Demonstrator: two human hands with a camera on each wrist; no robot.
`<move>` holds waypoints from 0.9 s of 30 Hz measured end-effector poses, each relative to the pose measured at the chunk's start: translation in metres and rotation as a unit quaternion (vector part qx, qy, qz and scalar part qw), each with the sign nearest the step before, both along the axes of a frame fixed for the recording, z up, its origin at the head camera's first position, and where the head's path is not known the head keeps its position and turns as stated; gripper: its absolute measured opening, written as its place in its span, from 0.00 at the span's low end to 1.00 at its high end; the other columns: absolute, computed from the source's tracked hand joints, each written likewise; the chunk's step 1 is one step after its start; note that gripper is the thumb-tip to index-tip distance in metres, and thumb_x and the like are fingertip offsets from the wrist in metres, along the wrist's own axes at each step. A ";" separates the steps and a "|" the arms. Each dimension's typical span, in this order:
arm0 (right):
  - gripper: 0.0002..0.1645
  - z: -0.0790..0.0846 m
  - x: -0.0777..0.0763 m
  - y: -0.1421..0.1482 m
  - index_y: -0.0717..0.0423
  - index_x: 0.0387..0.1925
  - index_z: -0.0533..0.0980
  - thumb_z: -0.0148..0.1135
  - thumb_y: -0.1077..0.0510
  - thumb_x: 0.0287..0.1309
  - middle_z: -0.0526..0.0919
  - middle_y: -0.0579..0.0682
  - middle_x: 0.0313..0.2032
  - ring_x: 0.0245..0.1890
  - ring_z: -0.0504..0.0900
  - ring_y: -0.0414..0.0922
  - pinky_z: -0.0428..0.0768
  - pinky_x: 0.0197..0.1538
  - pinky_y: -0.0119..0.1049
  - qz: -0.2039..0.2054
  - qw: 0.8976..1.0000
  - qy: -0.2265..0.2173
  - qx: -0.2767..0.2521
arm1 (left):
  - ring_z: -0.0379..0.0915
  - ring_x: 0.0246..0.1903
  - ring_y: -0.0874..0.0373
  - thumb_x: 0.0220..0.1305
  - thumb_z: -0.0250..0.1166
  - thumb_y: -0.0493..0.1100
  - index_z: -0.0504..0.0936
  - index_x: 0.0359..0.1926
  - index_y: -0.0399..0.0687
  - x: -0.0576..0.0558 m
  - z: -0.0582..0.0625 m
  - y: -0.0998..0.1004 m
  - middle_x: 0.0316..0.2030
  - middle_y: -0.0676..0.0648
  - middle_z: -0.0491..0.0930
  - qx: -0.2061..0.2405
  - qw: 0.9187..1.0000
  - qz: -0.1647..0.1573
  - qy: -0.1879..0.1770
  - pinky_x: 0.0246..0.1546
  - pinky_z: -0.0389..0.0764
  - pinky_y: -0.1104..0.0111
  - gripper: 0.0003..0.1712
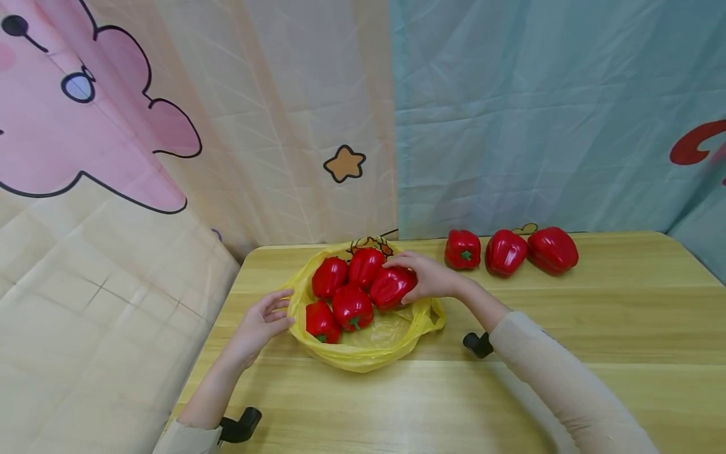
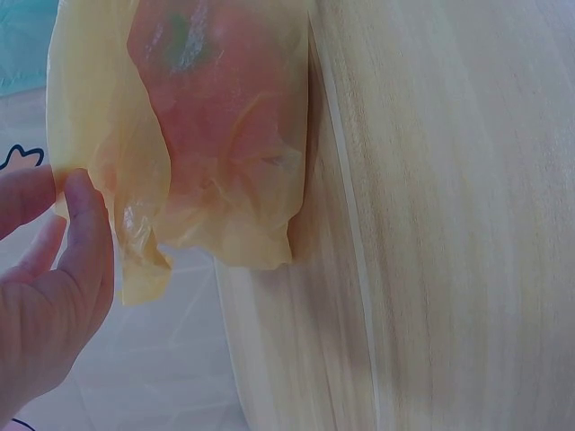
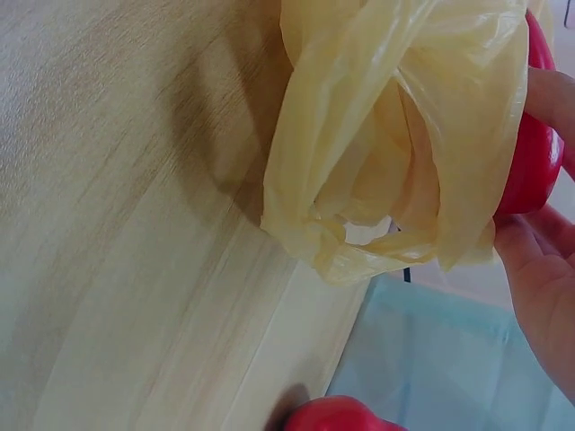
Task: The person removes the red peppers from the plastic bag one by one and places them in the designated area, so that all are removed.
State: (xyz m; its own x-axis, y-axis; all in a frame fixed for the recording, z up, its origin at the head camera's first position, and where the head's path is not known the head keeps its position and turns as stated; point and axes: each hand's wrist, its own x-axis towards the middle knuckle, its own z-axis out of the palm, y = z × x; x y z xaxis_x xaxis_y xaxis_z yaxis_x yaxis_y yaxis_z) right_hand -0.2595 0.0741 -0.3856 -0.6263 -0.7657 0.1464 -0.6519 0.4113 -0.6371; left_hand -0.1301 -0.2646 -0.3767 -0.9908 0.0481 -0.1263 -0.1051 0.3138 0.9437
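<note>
A yellow plastic bag (image 1: 363, 364) stands on the table with its mouth wide, holding several red bell peppers (image 1: 353, 306). My right hand (image 1: 424, 275) grips another red bell pepper (image 1: 391, 288) from its right side, within the bag's mouth at the right. The right wrist view shows fingers and thumb around this pepper (image 3: 532, 166), partly behind the bag's film. My left hand (image 1: 263, 326) is at the bag's left rim, thumb and fingers spread apart with the tips touching the film. In the left wrist view, one pepper (image 2: 225, 99) shows through the bag (image 2: 225, 224).
Three more red bell peppers stand in a row at the table's back edge: one (image 1: 462, 250) nearest the bag, one (image 1: 506, 253) in the middle, one (image 1: 553, 251) at the right. A printed curtain (image 1: 510, 113) hangs right behind the wooden table (image 1: 595, 328).
</note>
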 end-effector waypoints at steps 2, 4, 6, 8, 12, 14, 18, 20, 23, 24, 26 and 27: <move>0.40 0.001 0.001 0.001 0.56 0.58 0.71 0.75 0.62 0.38 0.69 0.58 0.58 0.57 0.68 0.55 0.71 0.56 0.50 0.001 1.000 -0.001 -0.002 | 0.73 0.47 0.50 0.60 0.59 0.29 0.62 0.65 0.37 0.000 -0.001 0.000 0.56 0.32 0.67 0.002 1.000 -0.001 0.001 0.43 0.78 0.70 0.31; 0.40 0.002 0.001 0.002 0.56 0.58 0.71 0.75 0.62 0.38 0.70 0.58 0.58 0.57 0.68 0.54 0.71 0.56 0.50 0.001 1.000 -0.003 -0.005 | 0.73 0.47 0.51 0.60 0.59 0.28 0.62 0.65 0.37 0.000 -0.001 -0.001 0.56 0.32 0.67 0.003 1.000 -0.004 0.002 0.43 0.78 0.70 0.31; 0.41 0.004 0.002 0.002 0.56 0.58 0.71 0.75 0.62 0.38 0.70 0.58 0.58 0.57 0.68 0.54 0.72 0.55 0.50 0.000 1.000 -0.005 -0.008 | 0.73 0.47 0.51 0.60 0.59 0.28 0.62 0.65 0.37 0.000 -0.001 -0.001 0.56 0.32 0.67 0.004 1.000 -0.005 0.003 0.43 0.78 0.71 0.31; 0.41 0.006 0.003 0.003 0.56 0.58 0.71 0.75 0.63 0.38 0.69 0.58 0.58 0.57 0.68 0.54 0.72 0.55 0.49 0.001 1.000 -0.009 -0.011 | 0.73 0.47 0.51 0.60 0.59 0.28 0.62 0.65 0.37 0.000 -0.001 -0.001 0.56 0.32 0.66 0.004 1.000 -0.006 0.004 0.42 0.78 0.71 0.32; 0.41 0.009 0.005 0.004 0.56 0.58 0.71 0.75 0.63 0.38 0.69 0.58 0.58 0.57 0.67 0.54 0.72 0.55 0.49 0.004 1.000 -0.015 -0.011 | 0.73 0.47 0.51 0.60 0.59 0.29 0.62 0.65 0.37 0.000 -0.001 -0.001 0.56 0.32 0.66 0.003 1.000 -0.005 0.004 0.43 0.78 0.70 0.32; 0.40 0.011 0.007 0.005 0.56 0.58 0.71 0.75 0.63 0.38 0.69 0.58 0.58 0.57 0.67 0.55 0.72 0.56 0.50 0.007 1.000 -0.014 -0.012 | 0.73 0.47 0.50 0.60 0.59 0.29 0.62 0.65 0.37 0.000 -0.001 -0.001 0.56 0.32 0.66 0.002 1.000 -0.005 0.003 0.43 0.78 0.70 0.31; 0.40 0.014 0.008 0.005 0.55 0.59 0.71 0.75 0.62 0.39 0.69 0.57 0.58 0.58 0.67 0.54 0.72 0.55 0.49 0.011 1.000 -0.014 -0.014 | 0.72 0.48 0.50 0.60 0.59 0.30 0.62 0.65 0.38 0.000 0.000 -0.001 0.57 0.32 0.66 -0.001 1.000 -0.004 0.001 0.44 0.78 0.69 0.31; 0.41 0.015 0.008 0.006 0.55 0.59 0.70 0.75 0.61 0.39 0.69 0.57 0.58 0.57 0.67 0.53 0.73 0.55 0.49 0.013 1.000 -0.016 -0.017 | 0.72 0.48 0.49 0.60 0.59 0.30 0.62 0.65 0.38 0.000 0.000 -0.001 0.57 0.32 0.66 -0.001 1.000 -0.004 0.001 0.43 0.78 0.69 0.31; 0.41 0.017 0.009 0.006 0.54 0.59 0.70 0.75 0.61 0.39 0.70 0.56 0.58 0.57 0.68 0.52 0.74 0.53 0.47 0.014 1.000 -0.018 -0.022 | 0.72 0.48 0.49 0.61 0.59 0.30 0.62 0.65 0.37 0.000 0.000 -0.001 0.57 0.32 0.66 0.000 1.000 -0.006 0.000 0.44 0.78 0.69 0.31; 0.41 0.018 0.009 0.007 0.54 0.59 0.70 0.75 0.61 0.39 0.70 0.55 0.58 0.57 0.68 0.52 0.74 0.53 0.47 0.014 0.999 -0.017 -0.024 | 0.72 0.48 0.49 0.61 0.59 0.29 0.62 0.65 0.37 0.000 0.000 -0.002 0.57 0.32 0.66 0.000 1.000 -0.007 0.000 0.44 0.78 0.69 0.31; 0.40 0.020 0.010 0.007 0.54 0.59 0.70 0.75 0.61 0.40 0.70 0.55 0.58 0.57 0.68 0.52 0.75 0.53 0.46 0.015 0.999 -0.014 -0.026 | 0.73 0.48 0.50 0.61 0.59 0.30 0.62 0.65 0.37 0.001 0.000 -0.002 0.56 0.32 0.66 0.000 1.000 -0.007 0.001 0.44 0.78 0.69 0.31; 0.40 0.021 0.010 0.008 0.54 0.59 0.70 0.75 0.61 0.40 0.70 0.55 0.58 0.57 0.68 0.51 0.75 0.52 0.45 0.016 0.999 -0.015 -0.027 | 0.73 0.48 0.50 0.61 0.59 0.30 0.62 0.65 0.37 0.001 0.000 -0.002 0.56 0.32 0.66 -0.001 1.000 -0.007 0.001 0.44 0.78 0.69 0.32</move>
State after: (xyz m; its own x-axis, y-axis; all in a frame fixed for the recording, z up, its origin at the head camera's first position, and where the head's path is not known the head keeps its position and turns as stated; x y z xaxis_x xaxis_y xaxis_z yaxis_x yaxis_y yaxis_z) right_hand -0.2491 0.0818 -0.3648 -0.6068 -0.7765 0.1696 -0.6447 0.3561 -0.6765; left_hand -0.1295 -0.2663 -0.3767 -0.9902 0.0628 -0.1247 -0.0987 0.3166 0.9434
